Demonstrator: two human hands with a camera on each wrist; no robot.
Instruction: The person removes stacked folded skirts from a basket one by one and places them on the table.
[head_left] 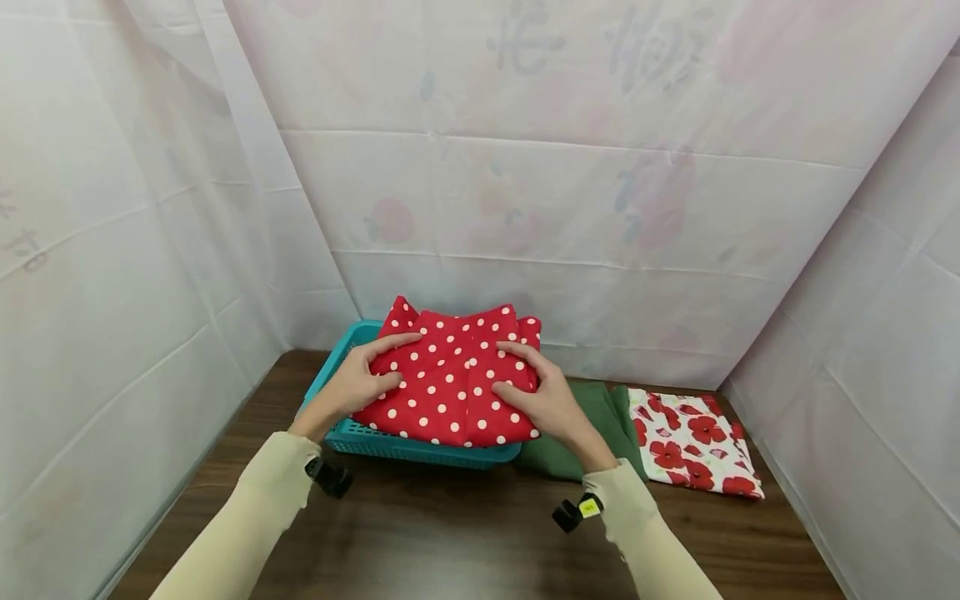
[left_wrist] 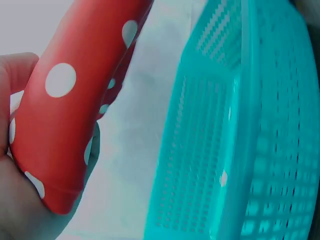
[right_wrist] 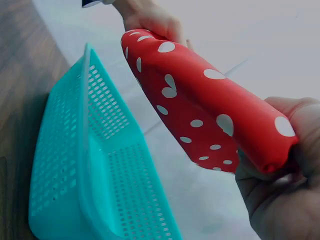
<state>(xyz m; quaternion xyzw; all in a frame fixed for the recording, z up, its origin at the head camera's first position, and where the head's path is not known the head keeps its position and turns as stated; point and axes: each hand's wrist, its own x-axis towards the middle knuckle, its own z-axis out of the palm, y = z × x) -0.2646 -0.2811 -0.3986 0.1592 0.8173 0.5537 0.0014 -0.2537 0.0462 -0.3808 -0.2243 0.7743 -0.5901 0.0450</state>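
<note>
A folded red cloth with white polka dots [head_left: 450, 379] is held up over a teal plastic basket [head_left: 420, 452]. My left hand [head_left: 351, 385] grips its left edge, thumb and fingers on either side. On the opposite edge, my right hand [head_left: 551, 402] holds it the same way. Both wrist views show the folded cloth [left_wrist: 55, 115] raised above the basket's rim [right_wrist: 82, 150], apart from it. The head view shows the cloth covering most of the basket's opening.
To the right of the basket lies a folded green cloth [head_left: 611, 417], partly behind my right forearm. Beside it is a folded white cloth with red flowers [head_left: 693, 442]. All stand on a dark wooden table [head_left: 450, 542], enclosed by pale printed curtains [head_left: 600, 208] at the back and sides.
</note>
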